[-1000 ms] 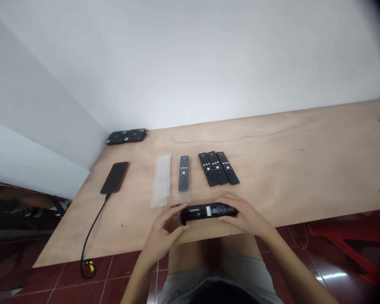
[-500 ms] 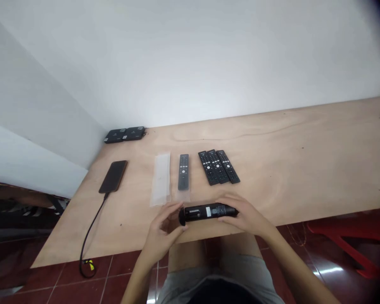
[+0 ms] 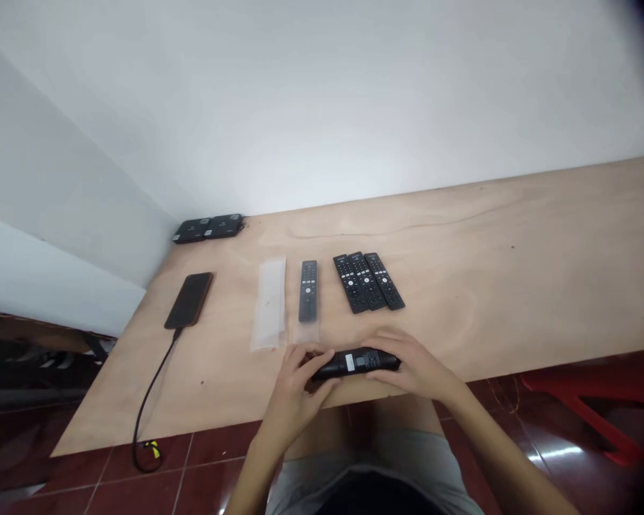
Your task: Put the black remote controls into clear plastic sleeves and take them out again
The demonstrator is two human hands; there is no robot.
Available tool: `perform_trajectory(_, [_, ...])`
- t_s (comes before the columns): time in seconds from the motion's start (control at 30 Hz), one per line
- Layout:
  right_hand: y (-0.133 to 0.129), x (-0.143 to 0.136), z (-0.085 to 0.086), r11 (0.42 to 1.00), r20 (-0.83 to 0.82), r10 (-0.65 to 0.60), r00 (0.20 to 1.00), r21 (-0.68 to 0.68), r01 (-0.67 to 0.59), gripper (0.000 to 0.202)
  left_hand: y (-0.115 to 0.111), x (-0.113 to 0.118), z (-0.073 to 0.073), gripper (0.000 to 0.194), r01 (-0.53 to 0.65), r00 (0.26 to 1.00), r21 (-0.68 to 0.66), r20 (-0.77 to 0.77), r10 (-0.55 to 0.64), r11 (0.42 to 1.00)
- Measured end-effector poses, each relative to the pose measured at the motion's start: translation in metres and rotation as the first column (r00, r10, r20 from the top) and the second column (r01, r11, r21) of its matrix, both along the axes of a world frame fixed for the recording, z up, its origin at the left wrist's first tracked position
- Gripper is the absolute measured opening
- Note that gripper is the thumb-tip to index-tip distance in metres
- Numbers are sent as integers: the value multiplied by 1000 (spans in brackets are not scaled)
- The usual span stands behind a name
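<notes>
Near the table's front edge, a black remote control (image 3: 348, 363) lies back side up between my hands, its printed labels showing. My right hand (image 3: 408, 361) grips its right end, thumb below and fingers above. Around the left end is my left hand (image 3: 303, 383), its fingers and thumb closed over the battery area, which they partly hide. Just beyond the hands, another remote (image 3: 308, 290) lies face up in a clear plastic sleeve. To its left are flat, translucent plastic sleeves (image 3: 270, 304).
Three black remotes (image 3: 367, 280) lie side by side, face up, on the wooden table (image 3: 477, 286). A phone (image 3: 189, 300) with a black cable (image 3: 149, 397) is at the left. Two black boxes (image 3: 208, 227) stand against the wall. A red chair (image 3: 584, 400) is at the right.
My left hand has moved right and closed over the remote's left end, where the battery compartment was exposed and a dark cover piece showed. The right hand keeps its grip.
</notes>
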State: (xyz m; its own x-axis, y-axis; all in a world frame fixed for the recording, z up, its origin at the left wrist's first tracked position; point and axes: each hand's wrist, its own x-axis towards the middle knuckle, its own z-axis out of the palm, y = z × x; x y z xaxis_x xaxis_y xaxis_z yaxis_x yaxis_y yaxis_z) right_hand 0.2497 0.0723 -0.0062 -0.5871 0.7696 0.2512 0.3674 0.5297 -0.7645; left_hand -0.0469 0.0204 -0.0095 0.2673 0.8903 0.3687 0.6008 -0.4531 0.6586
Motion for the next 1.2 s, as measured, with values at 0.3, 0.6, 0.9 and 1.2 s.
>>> perform_trajectory(0.3, [2,-1,7,999,68,45,997,-23,-44,46,-2,-2,2,43,66,998,-89,7,-66,994])
perform_trajectory(0.6, [1,-4,10,999,73,39,997,-3,-39,46,1,-4,4,40,100,995,-115,7,-99,988])
perform_trajectory(0.9, [-1,2,4,994,-24,-80,996,-80,78,29,4,-21,12,36,-103,994,-13,41,104,995])
perform_trajectory(1.2, [5,15,-6,973,-44,-229,972,-34,228,26,31,-110,16,18,-171,918,233,-314,241,957])
